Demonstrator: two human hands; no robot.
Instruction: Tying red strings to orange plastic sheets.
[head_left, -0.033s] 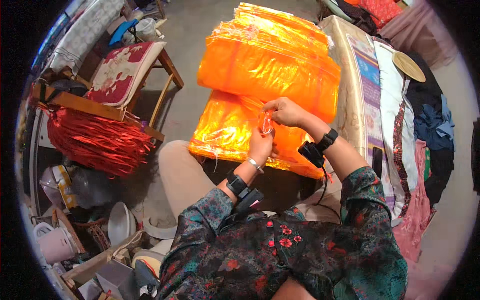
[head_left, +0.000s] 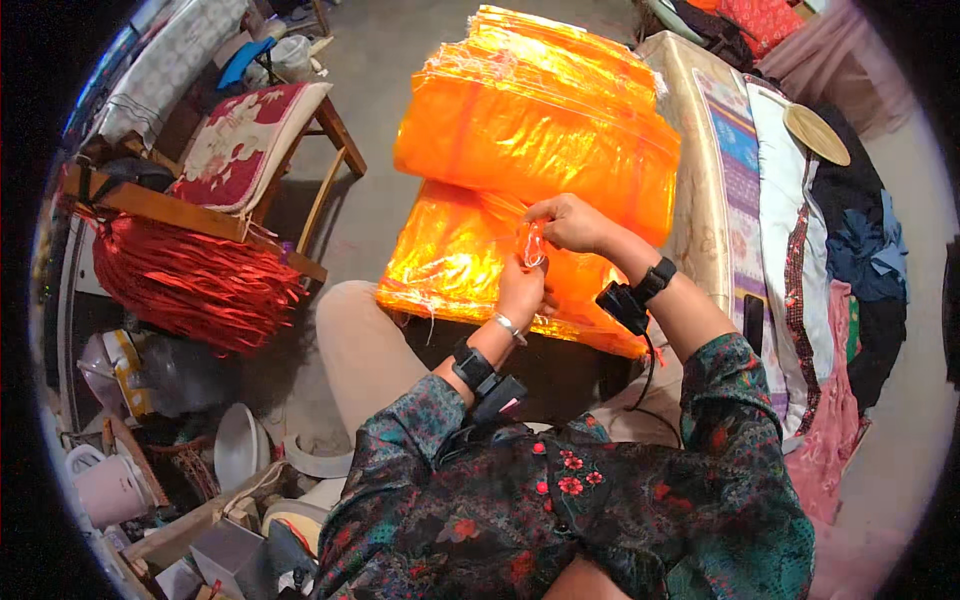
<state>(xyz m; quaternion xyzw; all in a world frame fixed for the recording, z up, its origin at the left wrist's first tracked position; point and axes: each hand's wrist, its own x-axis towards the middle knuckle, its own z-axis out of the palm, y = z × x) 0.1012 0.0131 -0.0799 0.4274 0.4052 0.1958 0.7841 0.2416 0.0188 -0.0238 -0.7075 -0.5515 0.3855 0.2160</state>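
Observation:
A tall pile of shiny orange plastic bags lies in front of me, with loose white threads along its edges. Above the lower, nearer part of the pile, both my hands meet around a small looped bundle of thin pale string. My left hand pinches the bundle's near end between closed fingers. At the far end, my right hand has its fingers closed on the same string, knuckles up. The exact fingertip contact is partly hidden. Orange bags lie right beneath both hands.
To the left stand a wooden chair with a red floral cushion and a hanging bunch of red strips. A pink kettle and a white basin are at lower left. A fabric-covered bed with a dark phone runs along the right.

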